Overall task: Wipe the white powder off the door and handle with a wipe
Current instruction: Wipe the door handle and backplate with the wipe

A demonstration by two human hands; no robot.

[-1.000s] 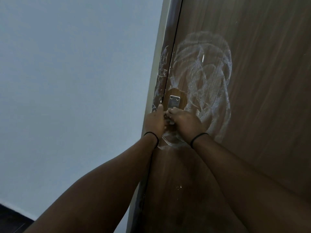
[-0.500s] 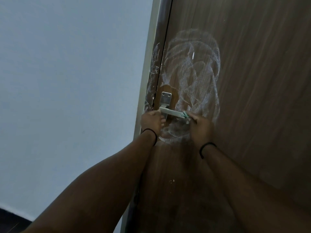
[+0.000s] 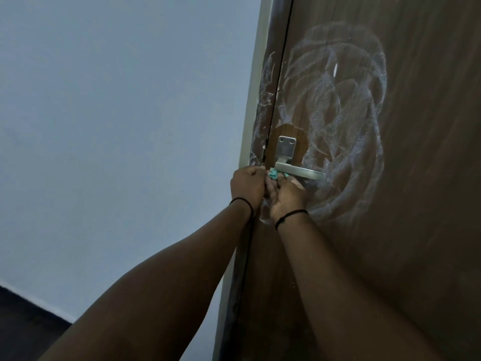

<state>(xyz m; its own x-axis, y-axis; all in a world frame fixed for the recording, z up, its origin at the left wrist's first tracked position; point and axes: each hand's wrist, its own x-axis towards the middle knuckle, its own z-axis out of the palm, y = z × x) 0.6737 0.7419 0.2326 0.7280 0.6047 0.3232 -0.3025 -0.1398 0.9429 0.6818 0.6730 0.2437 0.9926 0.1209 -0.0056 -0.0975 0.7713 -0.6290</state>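
A brown wooden door (image 3: 406,230) carries broad swirls of white powder (image 3: 348,121) above and to the right of a silver lever handle (image 3: 299,171). A crumpled green wipe (image 3: 273,174) sits just under the handle's inner end, pinched between both hands. My left hand (image 3: 247,185) is a closed fist at the door's edge, touching the wipe. My right hand (image 3: 286,196) is right beside it, under the lever, fingers curled on the wipe. White smears also mark the door frame (image 3: 265,105).
A plain pale wall (image 3: 117,113) fills the left side. A dark floor (image 3: 23,316) shows at the bottom left corner. A few white specks (image 3: 292,284) dot the door below the handle.
My right hand has slid back left along the lever from its outer end to the inner end, meeting my left hand. The lever's outer half now shows bare.
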